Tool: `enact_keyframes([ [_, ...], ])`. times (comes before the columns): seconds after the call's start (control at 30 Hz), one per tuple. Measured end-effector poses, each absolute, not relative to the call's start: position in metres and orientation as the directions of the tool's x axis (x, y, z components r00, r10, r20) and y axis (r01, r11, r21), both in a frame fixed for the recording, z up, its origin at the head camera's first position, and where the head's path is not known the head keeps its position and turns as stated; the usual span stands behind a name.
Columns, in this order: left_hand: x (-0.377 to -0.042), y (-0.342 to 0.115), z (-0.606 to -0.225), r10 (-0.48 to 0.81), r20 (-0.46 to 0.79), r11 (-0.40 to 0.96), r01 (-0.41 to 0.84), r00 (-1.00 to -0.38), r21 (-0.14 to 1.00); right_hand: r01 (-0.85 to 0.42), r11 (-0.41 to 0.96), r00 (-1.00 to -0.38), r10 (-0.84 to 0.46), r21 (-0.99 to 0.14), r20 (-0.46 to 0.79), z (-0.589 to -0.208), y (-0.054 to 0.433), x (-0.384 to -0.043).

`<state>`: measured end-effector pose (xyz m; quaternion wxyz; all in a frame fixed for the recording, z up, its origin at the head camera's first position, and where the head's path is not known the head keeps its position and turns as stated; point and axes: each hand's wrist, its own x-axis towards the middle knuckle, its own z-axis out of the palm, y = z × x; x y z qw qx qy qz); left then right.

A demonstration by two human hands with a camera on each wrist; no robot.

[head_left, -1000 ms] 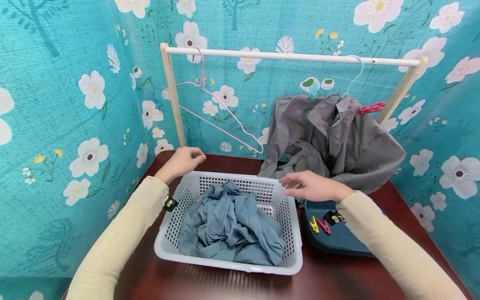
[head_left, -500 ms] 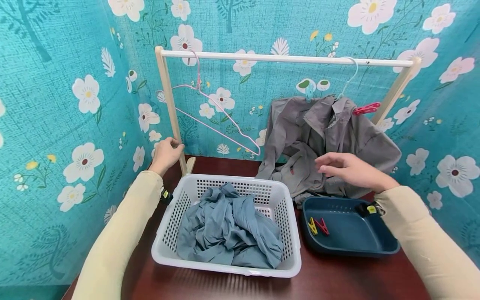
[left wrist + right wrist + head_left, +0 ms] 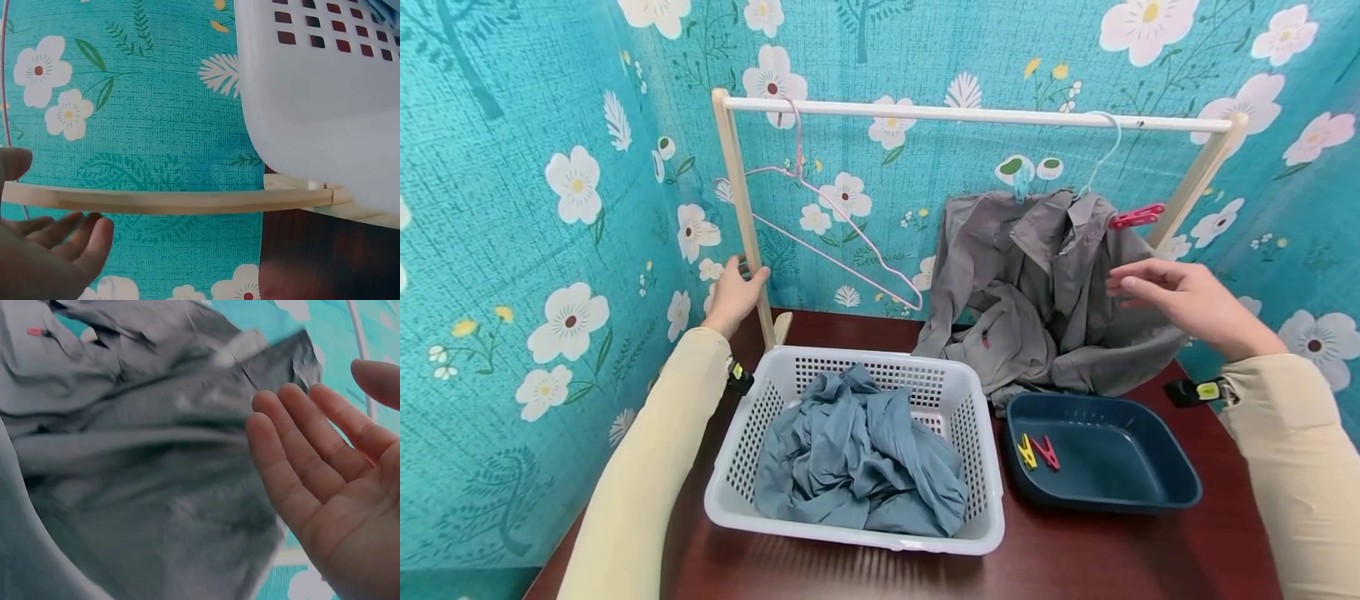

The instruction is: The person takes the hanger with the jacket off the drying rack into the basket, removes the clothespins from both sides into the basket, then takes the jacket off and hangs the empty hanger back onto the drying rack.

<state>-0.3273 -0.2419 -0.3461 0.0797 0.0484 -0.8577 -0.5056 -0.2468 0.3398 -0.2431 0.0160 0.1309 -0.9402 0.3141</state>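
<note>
At the left post [image 3: 742,200] of the wooden clothes rack, my left hand [image 3: 733,293] has its thumb on one side and its fingers on the other. The left wrist view shows gaps between the post [image 3: 156,201] and the fingers [image 3: 84,240], which are not closed round it. My right hand [image 3: 1180,296] is raised in front of the right part of a grey garment [image 3: 1030,292], fingers extended and nothing held. That garment hangs from a light blue hanger [image 3: 1105,154], with a red clothespin [image 3: 1138,217] and a blue clothespin [image 3: 1022,182] on it.
A white basket [image 3: 992,492] holding a crumpled blue-grey garment [image 3: 857,458] stands on the dark red table [image 3: 820,579]. Right of it, a dark blue tray [image 3: 1120,458] contains a yellow clothespin [image 3: 1027,452] and a red one. A pink hanger [image 3: 850,218] hangs at the rack's left.
My left hand has moved from above the basket to the left post. My right hand has moved right from the basket's far corner, across the grey garment.
</note>
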Motion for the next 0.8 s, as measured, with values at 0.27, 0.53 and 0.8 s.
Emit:
enact_keyframes([
  [0.27, -0.332, -0.234, -0.348, -0.164, 0.151, 0.522, 0.044, -0.975, 0.852, -0.266, 0.688, -0.959, -0.116, -0.675, 0.26, -0.24, 0.368, -0.246],
  [0.53, -0.334, -0.235, -0.354, -0.186, 0.228, 0.639, 0.058, -0.956, 0.767, -0.133, 0.729, -0.957, 0.082, -0.672, 0.278, -0.248, 0.386, -0.258],
  [0.8, -0.34, -0.233, -0.359, -0.212, 0.282, 0.7, 0.056, -0.936, 0.712, -0.097, 0.833, -0.978, 0.022, -0.544, 0.207, -0.27, 0.388, -0.269],
])
